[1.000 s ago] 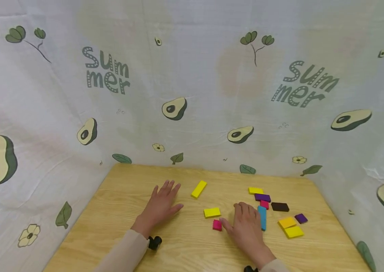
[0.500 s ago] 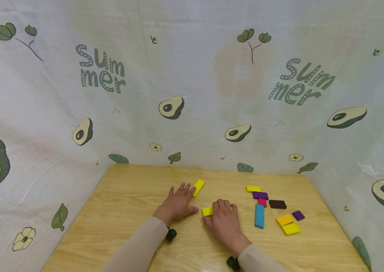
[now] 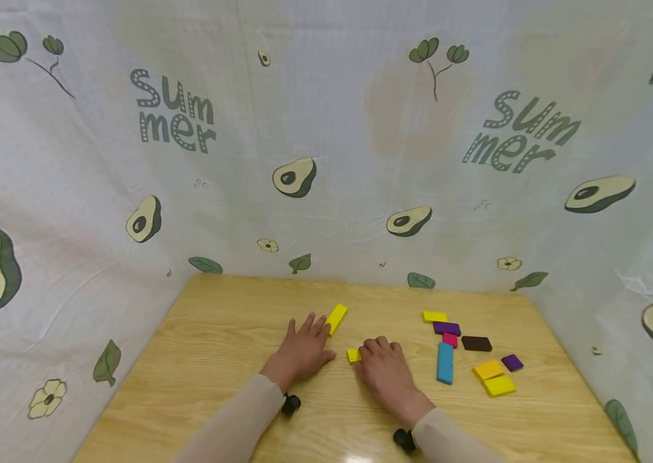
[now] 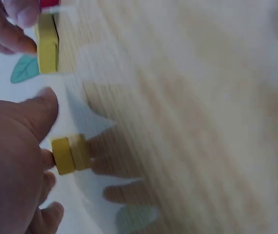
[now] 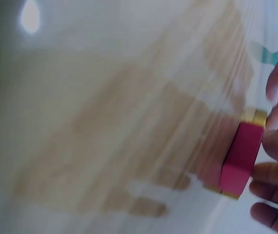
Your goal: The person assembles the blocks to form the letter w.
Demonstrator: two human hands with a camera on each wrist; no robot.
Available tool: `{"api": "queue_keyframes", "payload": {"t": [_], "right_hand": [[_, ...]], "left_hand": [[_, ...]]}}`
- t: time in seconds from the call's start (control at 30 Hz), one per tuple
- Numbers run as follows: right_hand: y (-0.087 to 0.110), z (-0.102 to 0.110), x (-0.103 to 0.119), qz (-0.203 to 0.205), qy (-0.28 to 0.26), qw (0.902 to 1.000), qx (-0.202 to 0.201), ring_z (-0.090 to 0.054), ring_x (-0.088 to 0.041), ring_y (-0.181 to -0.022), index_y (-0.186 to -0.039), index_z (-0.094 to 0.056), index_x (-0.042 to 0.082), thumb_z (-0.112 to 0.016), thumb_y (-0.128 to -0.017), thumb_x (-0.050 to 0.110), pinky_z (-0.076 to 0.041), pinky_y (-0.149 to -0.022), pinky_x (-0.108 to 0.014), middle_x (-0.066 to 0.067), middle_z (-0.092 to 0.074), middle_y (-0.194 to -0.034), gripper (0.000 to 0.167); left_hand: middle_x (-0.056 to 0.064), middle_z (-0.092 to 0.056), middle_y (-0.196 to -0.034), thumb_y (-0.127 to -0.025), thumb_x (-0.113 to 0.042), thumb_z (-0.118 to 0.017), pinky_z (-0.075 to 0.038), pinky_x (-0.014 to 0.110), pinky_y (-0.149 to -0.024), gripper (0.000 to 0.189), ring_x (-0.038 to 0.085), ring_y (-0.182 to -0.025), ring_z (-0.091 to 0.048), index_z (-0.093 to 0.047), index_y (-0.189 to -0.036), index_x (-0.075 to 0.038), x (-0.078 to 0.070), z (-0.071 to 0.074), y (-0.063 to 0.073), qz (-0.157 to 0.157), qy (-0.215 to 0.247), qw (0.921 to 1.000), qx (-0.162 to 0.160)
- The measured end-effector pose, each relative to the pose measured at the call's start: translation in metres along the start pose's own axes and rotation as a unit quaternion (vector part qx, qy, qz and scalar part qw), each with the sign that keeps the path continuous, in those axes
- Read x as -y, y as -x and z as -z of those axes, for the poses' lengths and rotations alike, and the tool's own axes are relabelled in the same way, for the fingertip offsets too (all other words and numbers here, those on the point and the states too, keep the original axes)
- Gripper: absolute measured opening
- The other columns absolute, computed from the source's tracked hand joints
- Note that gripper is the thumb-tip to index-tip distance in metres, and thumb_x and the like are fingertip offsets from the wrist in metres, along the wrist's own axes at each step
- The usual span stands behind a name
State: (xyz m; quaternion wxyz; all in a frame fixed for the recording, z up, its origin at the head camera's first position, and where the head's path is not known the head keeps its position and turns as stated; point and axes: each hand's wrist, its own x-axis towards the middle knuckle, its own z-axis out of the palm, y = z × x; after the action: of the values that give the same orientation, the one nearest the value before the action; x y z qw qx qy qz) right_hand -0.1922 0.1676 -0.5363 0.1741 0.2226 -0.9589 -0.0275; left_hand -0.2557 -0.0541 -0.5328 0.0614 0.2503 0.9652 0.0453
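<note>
My left hand [image 3: 301, 352] lies with fingers spread on the wooden table. Its fingers touch the near end of a long yellow block [image 3: 337, 317], whose end face also shows in the left wrist view. To its right, my right hand [image 3: 385, 373] bends its fingers over a second yellow block [image 3: 353, 355], leaving only the left end visible in the head view. In the right wrist view, a pink block [image 5: 242, 158] stands against this yellow block, and thumb and fingers pinch the pair together. From the head view the pink block is hidden under the hand.
Right of my hands lies a row of yellow [image 3: 434, 316], purple [image 3: 447, 328], pink [image 3: 450, 339] and blue [image 3: 445, 363] blocks. Beyond are a black block [image 3: 477, 343], an orange block [image 3: 488, 370] touching a yellow one [image 3: 500, 386], and a small purple block [image 3: 513, 363]. Printed cloth [image 3: 349, 257] surrounds the table.
My right hand has moved left from beside the blue block onto the nearer yellow block, covering the pink one. My left hand has moved right and now touches the long yellow block.
</note>
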Motion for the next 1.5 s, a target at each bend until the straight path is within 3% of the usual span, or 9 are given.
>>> {"api": "queue_keyframes", "payload": {"t": [0.23,0.43,0.57,0.63,0.7,0.83,1.03,1.3,1.5], "right_hand": [[0.003,-0.001,-0.013,0.035,-0.012,0.9992,0.017,-0.059,-0.028,-0.112,-0.120,-0.076,0.011,-0.071,-0.101,0.041,-0.051,-0.089,-0.047,-0.005,-0.070,-0.121,0.035],[0.000,0.001,-0.011,-0.040,-0.023,0.9989,-0.002,-0.054,-0.032,-0.097,-0.106,-0.069,0.004,-0.070,-0.097,0.058,-0.047,-0.080,-0.045,-0.011,-0.062,-0.104,0.054],[-0.005,0.000,-0.007,-0.066,-0.020,0.9976,-0.002,-0.050,-0.032,-0.089,-0.096,-0.065,0.004,-0.069,-0.094,0.065,-0.042,-0.075,-0.044,-0.011,-0.055,-0.092,0.061],[-0.008,-0.001,-0.005,-0.076,-0.020,0.9969,0.005,-0.050,-0.032,-0.088,-0.095,-0.064,0.003,-0.069,-0.094,0.066,-0.042,-0.076,-0.045,-0.011,-0.055,-0.090,0.064],[-0.010,-0.001,-0.005,-0.086,-0.016,0.9961,0.016,-0.049,-0.032,-0.087,-0.096,-0.065,0.002,-0.068,-0.093,0.068,-0.042,-0.076,-0.046,-0.012,-0.055,-0.090,0.066],[-0.012,-0.002,-0.004,-0.104,-0.009,0.9938,0.037,-0.048,-0.032,-0.085,-0.094,-0.066,0.002,-0.067,-0.092,0.070,-0.043,-0.077,-0.047,-0.012,-0.053,-0.087,0.068],[-0.013,-0.006,-0.002,-0.107,-0.013,0.9928,0.052,-0.049,-0.032,-0.086,-0.095,-0.067,0.001,-0.066,-0.093,0.069,-0.043,-0.077,-0.048,-0.012,-0.054,-0.087,0.069],[-0.013,-0.008,0.000,-0.108,-0.009,0.9932,0.044,-0.050,-0.031,-0.086,-0.095,-0.067,0.000,-0.068,-0.093,0.065,-0.043,-0.076,-0.046,-0.011,-0.054,-0.087,0.065],[-0.015,-0.009,0.000,-0.107,-0.009,0.9935,0.037,-0.049,-0.031,-0.084,-0.094,-0.066,-0.001,-0.070,-0.092,0.064,-0.043,-0.074,-0.046,-0.011,-0.053,-0.085,0.064]], "left_hand": [[0.006,-0.044,-0.167,-0.108,-0.054,-0.052,-0.024,0.070,-0.124,0.066,0.033,-0.160,-0.028,-0.047,-0.160,-0.014,-0.009,-0.001,0.023,0.003,-0.020,0.9998,-0.007],[0.002,-0.062,-0.151,-0.108,-0.051,-0.054,-0.031,0.069,-0.121,0.054,0.032,-0.152,-0.042,-0.063,-0.147,-0.016,-0.016,-0.001,0.037,-0.005,-0.052,0.9977,-0.044],[-0.004,-0.076,-0.125,-0.106,-0.047,-0.060,-0.039,0.065,-0.118,0.037,0.028,-0.136,-0.057,-0.080,-0.121,-0.020,-0.016,0.006,0.035,-0.011,-0.055,0.9944,-0.090],[-0.005,-0.077,-0.121,-0.105,-0.046,-0.063,-0.042,0.061,-0.116,0.033,0.026,-0.130,-0.060,-0.082,-0.117,-0.021,-0.013,0.010,0.031,-0.015,-0.041,0.9942,-0.098],[-0.003,-0.075,-0.126,-0.102,-0.047,-0.067,-0.043,0.058,-0.115,0.036,0.026,-0.129,-0.059,-0.079,-0.124,-0.021,-0.009,0.016,0.025,-0.020,-0.020,0.9958,-0.086],[0.003,-0.063,-0.144,-0.093,-0.057,-0.075,-0.041,0.057,-0.115,0.069,0.031,-0.134,-0.051,-0.061,-0.150,-0.022,0.001,0.025,0.010,-0.030,0.002,0.9990,-0.032],[0.004,-0.056,-0.148,-0.077,-0.070,-0.084,-0.035,0.060,-0.117,0.106,0.030,-0.135,-0.046,-0.041,-0.164,-0.026,0.011,0.029,-0.006,-0.036,-0.026,0.9988,0.022],[0.003,-0.056,-0.140,-0.076,-0.073,-0.083,-0.033,0.061,-0.118,0.104,0.028,-0.128,-0.045,-0.042,-0.163,-0.034,0.011,0.030,-0.018,-0.032,-0.023,0.9965,0.073],[0.004,-0.057,-0.139,-0.075,-0.070,-0.086,-0.032,0.062,-0.119,0.102,0.028,-0.128,-0.045,-0.046,-0.161,-0.033,0.009,0.035,-0.021,-0.023,-0.020,0.9959,0.085]]}}
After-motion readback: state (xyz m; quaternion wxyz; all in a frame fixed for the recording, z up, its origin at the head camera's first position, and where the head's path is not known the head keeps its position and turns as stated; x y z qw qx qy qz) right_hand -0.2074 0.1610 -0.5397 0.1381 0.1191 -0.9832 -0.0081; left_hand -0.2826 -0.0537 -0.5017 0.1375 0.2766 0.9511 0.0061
